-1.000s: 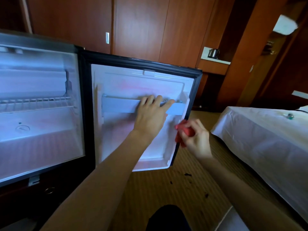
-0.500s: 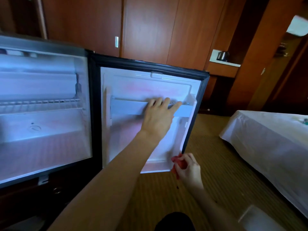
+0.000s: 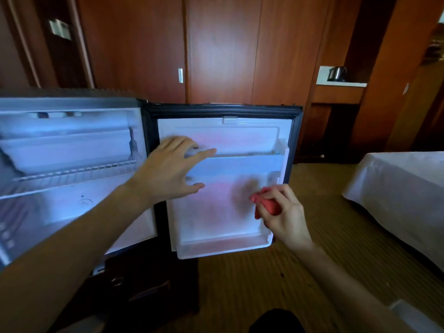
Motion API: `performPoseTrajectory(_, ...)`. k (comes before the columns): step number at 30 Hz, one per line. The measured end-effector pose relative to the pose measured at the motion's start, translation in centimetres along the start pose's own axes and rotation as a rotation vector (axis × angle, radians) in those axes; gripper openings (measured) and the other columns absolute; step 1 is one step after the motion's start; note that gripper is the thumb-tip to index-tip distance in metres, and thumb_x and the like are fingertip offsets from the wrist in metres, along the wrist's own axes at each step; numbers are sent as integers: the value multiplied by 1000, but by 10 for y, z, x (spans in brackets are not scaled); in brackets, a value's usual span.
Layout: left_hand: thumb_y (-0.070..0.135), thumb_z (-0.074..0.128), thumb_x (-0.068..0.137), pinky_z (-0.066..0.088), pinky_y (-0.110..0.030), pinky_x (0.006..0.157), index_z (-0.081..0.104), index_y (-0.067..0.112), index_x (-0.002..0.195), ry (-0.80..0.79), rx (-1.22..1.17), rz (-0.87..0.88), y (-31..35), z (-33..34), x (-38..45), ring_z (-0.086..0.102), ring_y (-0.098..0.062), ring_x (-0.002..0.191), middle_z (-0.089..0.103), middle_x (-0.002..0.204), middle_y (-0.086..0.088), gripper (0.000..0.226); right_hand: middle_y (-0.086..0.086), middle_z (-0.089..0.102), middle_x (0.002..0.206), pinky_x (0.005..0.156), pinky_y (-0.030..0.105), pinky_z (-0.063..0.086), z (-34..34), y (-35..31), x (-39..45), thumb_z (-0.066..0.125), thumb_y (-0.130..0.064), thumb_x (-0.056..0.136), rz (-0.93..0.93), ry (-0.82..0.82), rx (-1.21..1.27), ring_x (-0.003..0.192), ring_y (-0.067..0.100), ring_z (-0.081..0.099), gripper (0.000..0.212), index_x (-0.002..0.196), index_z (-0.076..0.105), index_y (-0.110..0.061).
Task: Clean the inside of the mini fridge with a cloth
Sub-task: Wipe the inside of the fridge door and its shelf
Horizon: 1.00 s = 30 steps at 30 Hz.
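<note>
The red cloth (image 3: pixel 269 205) is sitting bunched in the right hand (image 3: pixel 284 218), whose fingers are curling round it just in front of the lower panel of the open fridge door (image 3: pixel 216 212). It is looking soft and light, easy to wad, so a full-palm hold should be giving firmer wiping pressure. The left hand (image 3: pixel 168 173) is spreading its fingers at the door shelf (image 3: pixel 242 163); blur is hiding whether it is touching. Left of the door, the fridge cavity (image 3: pixel 67 169) is standing open.

Left hand (image 3: pixel 168 169) now leftward along door shelf (image 3: pixel 240 164); right hand (image 3: pixel 281 212) with red cloth (image 3: pixel 269 205) higher.
</note>
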<state>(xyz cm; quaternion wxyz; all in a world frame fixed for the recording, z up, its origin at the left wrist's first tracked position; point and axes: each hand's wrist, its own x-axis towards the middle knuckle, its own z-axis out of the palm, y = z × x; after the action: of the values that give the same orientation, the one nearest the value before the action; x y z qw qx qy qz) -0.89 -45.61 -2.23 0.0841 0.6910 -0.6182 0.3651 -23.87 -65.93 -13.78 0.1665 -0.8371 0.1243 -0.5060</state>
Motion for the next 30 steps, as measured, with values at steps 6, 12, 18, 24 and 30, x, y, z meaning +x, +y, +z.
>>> performPoseTrajectory(6,56,77,78,44,-45,107,46,29,149,-102,-34,-49,-33,-6,-36,37,-23,145,47,151,-3,82,-10,57,108,87,21,45,39,-76,87,79,-23,87,-274,85,-6,98,15,57,11,96,72,-21)
performPoseTrajectory(12,49,81,78,39,-42,114,47,25,147,-112,-6,5,-53,3,-30,30,-23,149,37,158,-5,81,-5,64,105,81,22,40,63,-73,105,78,-28,88,-315,64,-124,89,22,53,13,94,73,-17)
performPoseTrajectory(18,36,85,75,48,-38,97,57,18,138,-79,6,60,-54,6,-15,50,-28,131,53,139,-9,71,-2,62,103,86,29,46,66,-66,104,78,-29,87,-105,-62,-95,97,21,55,14,95,74,-17)
performPoseTrajectory(24,25,73,79,43,-32,72,61,17,130,-40,53,78,-55,10,-1,52,-24,118,57,124,-5,53,-7,59,107,84,8,42,110,-100,90,77,-27,89,-31,58,154,96,1,59,11,98,73,-22)
performPoseTrajectory(30,24,74,77,34,-28,68,62,17,129,-30,68,115,-58,15,0,54,-26,119,58,124,-6,54,-11,55,108,75,39,56,165,-105,53,76,-26,89,27,141,232,99,20,61,12,98,69,-20)
